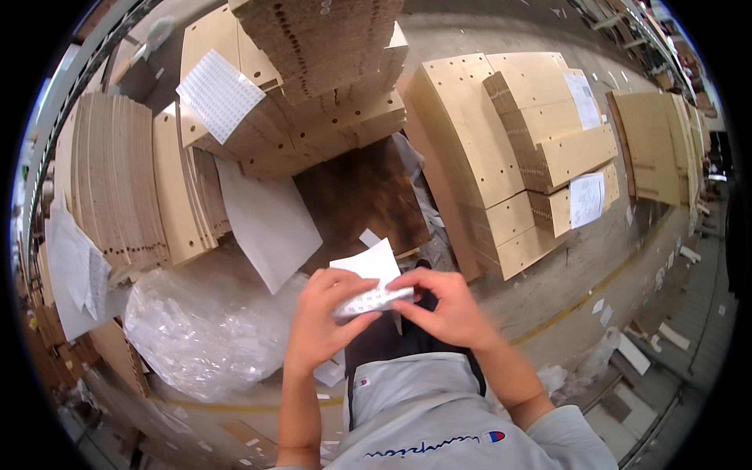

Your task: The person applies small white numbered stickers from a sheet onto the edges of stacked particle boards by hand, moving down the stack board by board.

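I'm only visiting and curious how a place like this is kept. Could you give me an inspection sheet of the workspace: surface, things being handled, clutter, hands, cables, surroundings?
Surface: grey floor with a yellow line; a dark, mottled brown surface between the stacks.
Things handled: one white sheet with printed rows, bent or curled.
Clutter: crumpled clear plastic at left; paper scraps on the floor at right.
Hands: left hand and right hand both pinch the sheet.
Cables: nothing seen.
Surroundings: middle stack and right stack of tan panels with holes, printed papers on both; more panels at left.
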Demonstrator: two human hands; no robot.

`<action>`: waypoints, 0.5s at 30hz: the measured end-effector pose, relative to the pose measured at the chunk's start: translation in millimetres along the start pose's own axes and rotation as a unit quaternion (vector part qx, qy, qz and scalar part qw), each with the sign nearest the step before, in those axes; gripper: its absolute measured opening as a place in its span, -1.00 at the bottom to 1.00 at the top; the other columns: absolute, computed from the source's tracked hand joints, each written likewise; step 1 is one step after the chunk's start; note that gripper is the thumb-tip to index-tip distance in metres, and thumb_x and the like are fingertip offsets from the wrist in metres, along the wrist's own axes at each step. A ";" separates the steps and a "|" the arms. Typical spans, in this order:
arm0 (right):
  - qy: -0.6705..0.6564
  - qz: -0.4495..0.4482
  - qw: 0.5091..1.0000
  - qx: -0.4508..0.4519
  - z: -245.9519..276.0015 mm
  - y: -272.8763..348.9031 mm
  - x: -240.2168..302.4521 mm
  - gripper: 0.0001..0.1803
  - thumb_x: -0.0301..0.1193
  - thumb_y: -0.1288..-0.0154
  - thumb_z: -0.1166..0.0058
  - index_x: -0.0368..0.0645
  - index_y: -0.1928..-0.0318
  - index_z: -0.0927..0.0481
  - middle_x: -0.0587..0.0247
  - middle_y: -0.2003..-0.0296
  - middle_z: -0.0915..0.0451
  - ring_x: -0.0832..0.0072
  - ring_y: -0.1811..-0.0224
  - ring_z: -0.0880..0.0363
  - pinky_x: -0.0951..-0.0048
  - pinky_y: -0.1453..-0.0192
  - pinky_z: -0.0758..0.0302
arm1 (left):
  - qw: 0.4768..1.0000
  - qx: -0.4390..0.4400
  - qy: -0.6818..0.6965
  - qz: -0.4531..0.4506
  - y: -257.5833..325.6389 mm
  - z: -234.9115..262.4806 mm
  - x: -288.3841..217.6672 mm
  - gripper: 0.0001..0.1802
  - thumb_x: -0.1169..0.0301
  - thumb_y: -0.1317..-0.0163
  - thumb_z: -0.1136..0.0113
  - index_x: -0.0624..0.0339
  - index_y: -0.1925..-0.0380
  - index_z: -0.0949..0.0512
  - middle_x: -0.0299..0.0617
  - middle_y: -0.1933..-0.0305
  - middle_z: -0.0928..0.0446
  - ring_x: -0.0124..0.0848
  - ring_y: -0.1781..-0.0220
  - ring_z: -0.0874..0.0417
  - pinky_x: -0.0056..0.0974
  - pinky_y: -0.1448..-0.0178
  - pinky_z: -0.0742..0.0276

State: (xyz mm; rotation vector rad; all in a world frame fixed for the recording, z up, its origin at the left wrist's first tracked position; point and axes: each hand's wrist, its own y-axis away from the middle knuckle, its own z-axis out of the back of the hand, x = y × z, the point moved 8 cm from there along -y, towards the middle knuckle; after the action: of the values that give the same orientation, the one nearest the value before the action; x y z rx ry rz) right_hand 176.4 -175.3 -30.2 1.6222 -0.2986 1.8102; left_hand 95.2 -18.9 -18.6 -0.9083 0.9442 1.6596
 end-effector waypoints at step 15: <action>-0.007 -0.012 0.991 0.135 54.7 55.5 -113.5 -0.81 -0.43 -0.17 -0.34 -0.21 0.23 -0.64 0.16 0.34 -0.59 0.25 0.28 -0.59 0.34 0.18 -0.51 | 0.994 0.031 0.027 0.105 41.8 -142.5 30.5 -0.78 0.36 -0.11 -0.47 0.17 0.24 -0.77 -0.06 0.14 -0.74 -0.14 0.03 -0.73 -0.15 -0.11 -0.57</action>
State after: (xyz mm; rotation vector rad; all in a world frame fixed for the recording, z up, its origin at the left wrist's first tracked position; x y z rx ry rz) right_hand 184.6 -285.8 -111.9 1.8147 -0.0392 1.8851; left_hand 66.2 -144.5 -98.5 -0.8401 1.1544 1.7782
